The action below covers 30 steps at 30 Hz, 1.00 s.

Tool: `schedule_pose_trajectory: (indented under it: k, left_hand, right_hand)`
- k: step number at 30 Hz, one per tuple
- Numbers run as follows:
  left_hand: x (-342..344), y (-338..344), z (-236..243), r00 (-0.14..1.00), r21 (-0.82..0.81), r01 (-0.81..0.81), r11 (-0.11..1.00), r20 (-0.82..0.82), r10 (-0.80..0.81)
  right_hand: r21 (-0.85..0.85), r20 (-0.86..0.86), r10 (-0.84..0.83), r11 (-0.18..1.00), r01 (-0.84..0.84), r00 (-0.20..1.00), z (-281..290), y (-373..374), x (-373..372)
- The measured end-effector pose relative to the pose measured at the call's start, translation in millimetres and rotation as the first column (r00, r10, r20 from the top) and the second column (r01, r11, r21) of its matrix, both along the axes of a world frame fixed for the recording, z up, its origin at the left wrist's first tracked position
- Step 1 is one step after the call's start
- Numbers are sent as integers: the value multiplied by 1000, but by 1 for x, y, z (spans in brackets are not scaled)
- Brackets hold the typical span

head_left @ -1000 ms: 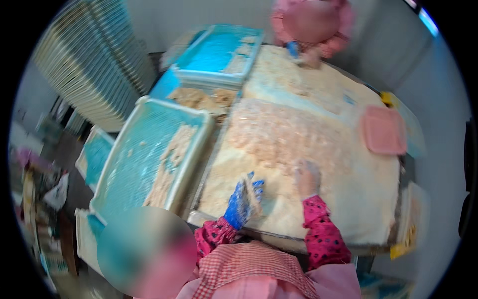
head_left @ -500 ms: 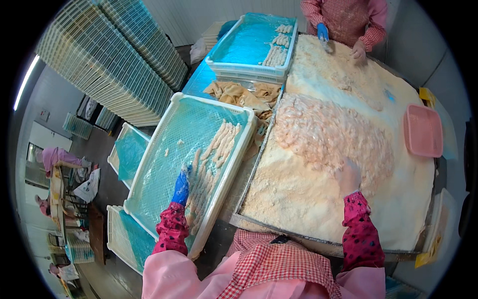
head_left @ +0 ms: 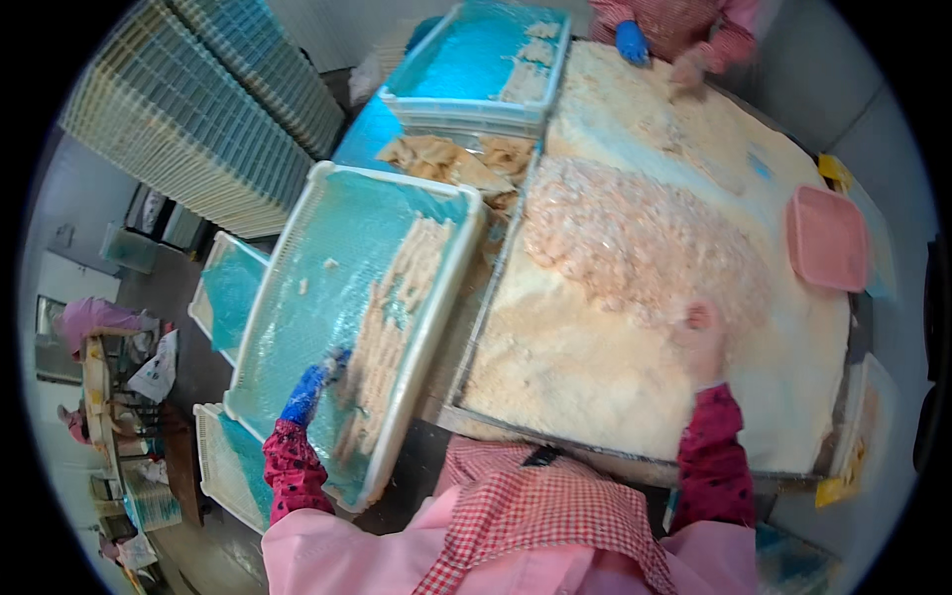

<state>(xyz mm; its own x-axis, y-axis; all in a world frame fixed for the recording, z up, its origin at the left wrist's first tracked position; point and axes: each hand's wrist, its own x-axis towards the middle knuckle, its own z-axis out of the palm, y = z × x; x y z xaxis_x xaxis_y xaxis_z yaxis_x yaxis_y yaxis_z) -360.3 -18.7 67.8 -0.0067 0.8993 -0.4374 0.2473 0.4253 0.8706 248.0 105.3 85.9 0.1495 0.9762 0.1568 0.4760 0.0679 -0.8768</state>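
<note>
My left hand (head_left: 311,389), in a blue glove dusted white, is over the near half of a white tray (head_left: 260,317) lined with teal sheet. Its blurred fingertips are beside long rows of pale, flour-coated pieces (head_left: 382,342). Whether the fingers hold anything is unclear. My right hand (head_left: 702,342), pale with powder, has its fingers curled in at the near edge of a heap of wet pinkish raw pieces (head_left: 635,238). What is inside those fingers cannot be made out. Cream-coloured powder (head_left: 555,367) spreads over the table around the heap.
Across the table, a person's blue-gloved hand (head_left: 632,42) and other hand (head_left: 686,71) are over the powder. A second lined tray (head_left: 436,59) stands far left of the table, behind crumpled brown cloth (head_left: 436,162). A pink basin (head_left: 828,238) sits at right; tall crate stacks (head_left: 188,129) rise at left.
My left hand has moved toward me along the tray, away from the middle of the rows. My right hand has curled up slightly right at the heap's edge. The view has shifted a little.
</note>
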Motion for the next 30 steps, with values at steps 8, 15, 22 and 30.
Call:
schedule_pose_trajectory:
  k: [8,15,22,30]
  left_hand:
    - [206,39,8,980,497,129,858,-197,-33]
    - [378,81,-59,499,384,866,320,-667,-553]
    - [396,82,-53,471,388,882,269,-754,-458]
    - [386,59,-77,928,276,174,945,277,-251]
  right_hand:
    - [-319,288,66,947,31,955,-20,-83,17]
    - [-91,518,300,951,-297,801,-43,-113,-22]
    - [-118,150,86,991,-68,985,-24,-125,35]
    - [-54,398,61,998,-43,916,-24,-128,21]
